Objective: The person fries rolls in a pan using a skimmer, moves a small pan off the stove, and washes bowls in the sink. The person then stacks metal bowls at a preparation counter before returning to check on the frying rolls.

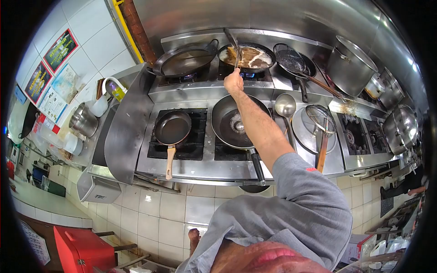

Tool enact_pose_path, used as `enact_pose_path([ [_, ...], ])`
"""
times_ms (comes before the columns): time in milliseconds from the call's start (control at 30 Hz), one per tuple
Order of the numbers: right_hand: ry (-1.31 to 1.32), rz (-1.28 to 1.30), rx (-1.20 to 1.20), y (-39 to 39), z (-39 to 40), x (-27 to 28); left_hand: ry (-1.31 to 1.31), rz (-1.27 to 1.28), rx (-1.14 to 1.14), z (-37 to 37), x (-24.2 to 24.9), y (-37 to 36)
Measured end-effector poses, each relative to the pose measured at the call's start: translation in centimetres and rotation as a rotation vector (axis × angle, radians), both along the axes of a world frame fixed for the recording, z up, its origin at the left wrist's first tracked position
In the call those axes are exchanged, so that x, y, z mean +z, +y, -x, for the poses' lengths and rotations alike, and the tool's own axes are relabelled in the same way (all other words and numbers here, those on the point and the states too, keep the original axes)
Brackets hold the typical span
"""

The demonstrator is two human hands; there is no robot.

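My right hand (234, 82) is stretched over the back burners, its fingers closed around metal tongs (238, 59). The tongs reach into a black frying pan (261, 69) of foaming, bubbling oil with golden-brown food (231, 56) at its left side. Blue flame shows beneath that pan. Under my forearm, on the front burner, sits a dark wok-like pan (225, 120) with a black handle and some liquid at its bottom. My left hand (194, 237) hangs low beside my body, mostly hidden, and its fingers cannot be made out.
A wide two-handled pan (182, 72) stands back left, a wooden-handled skillet (173, 128) front left. To the right are a strainer (291, 60) over another pan, a ladle (285, 105), a lid (302, 132) with a wooden-handled skimmer, and a tall stockpot (349, 66).
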State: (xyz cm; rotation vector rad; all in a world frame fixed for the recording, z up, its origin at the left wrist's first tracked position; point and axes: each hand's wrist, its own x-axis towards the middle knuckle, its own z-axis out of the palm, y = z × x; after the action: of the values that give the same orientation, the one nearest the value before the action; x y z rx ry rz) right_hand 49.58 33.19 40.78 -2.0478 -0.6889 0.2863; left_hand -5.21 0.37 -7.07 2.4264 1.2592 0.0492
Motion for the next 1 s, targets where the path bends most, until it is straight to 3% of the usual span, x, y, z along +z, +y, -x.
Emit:
enact_pose_path([
  [67, -0.009, -0.058, -0.061, -0.4, 0.4, -0.6, 0.044, -0.110, -0.130, -0.1, 0.1, 0.1],
  [133, 0.064, -0.093, -0.080, -0.1, 0.0, -1.0, -0.244, -0.216, -0.126, -0.1, -0.1, 0.3],
  [167, 0.136, -0.129, -0.098, 0.0, -0.3, -1.2, -0.532, -0.320, -0.117, -0.1, -0.2, 0.3],
  [300, 0.307, -0.181, -0.115, -1.5, 0.4, 0.7, -0.641, -0.256, -0.227, 0.3, 0.5, 1.0],
  [367, 0.411, -0.290, -0.108, -1.6, 0.4, 1.1, -0.710, 0.360, 0.650, -1.0, 2.8, 0.3],
  [400, 0.410, -0.290, -0.107, -1.4, 0.3, 1.4, -0.848, 0.767, 0.837, -1.4, 4.5, 1.0],
  [500, 0.565, -0.387, -0.169, -0.6, -0.4, 2.0, -0.697, 0.618, 0.646, -2.4, 7.6, 2.1],
  [567, 0.602, -0.361, -0.199, -0.2, -0.9, 2.5, -0.644, 0.689, 0.761, -2.7, 7.3, 2.2],
  [633, 0.610, -0.348, -0.211, 0.7, -1.1, 2.8, -0.924, 0.602, 0.801, -3.3, 7.0, 1.9],
  [667, 0.661, -0.362, -0.212, 1.1, -1.2, 2.9, -0.923, 0.601, 0.798, -3.2, 7.0, 2.2],
  [733, 0.751, -0.364, -0.209, 1.2, -0.9, 4.2, -0.962, 0.865, 0.870, -2.7, 6.6, 2.7],
  [833, 0.771, -0.405, -0.296, 3.7, -1.8, 4.3, -0.746, 0.728, 0.776, -2.5, 7.5, 2.4],
  [867, 1.112, -0.450, -0.330, 4.1, -2.4, 5.0, -0.745, 0.727, 0.777, -2.3, 7.8, 2.3],
  [933, 1.077, -0.451, -0.383, 5.3, -2.0, 5.4, -0.594, 0.579, 0.479, -1.6, 8.5, 2.0],
  [967, 1.038, -0.452, -0.434, 5.7, -1.7, 5.4, -0.588, 0.577, 0.477, -1.6, 9.1, 1.7],
  [1000, 0.908, -0.416, -0.424, 5.9, -1.7, 5.1, -0.664, 0.656, 0.723, -2.0, 9.3, 1.0],
])
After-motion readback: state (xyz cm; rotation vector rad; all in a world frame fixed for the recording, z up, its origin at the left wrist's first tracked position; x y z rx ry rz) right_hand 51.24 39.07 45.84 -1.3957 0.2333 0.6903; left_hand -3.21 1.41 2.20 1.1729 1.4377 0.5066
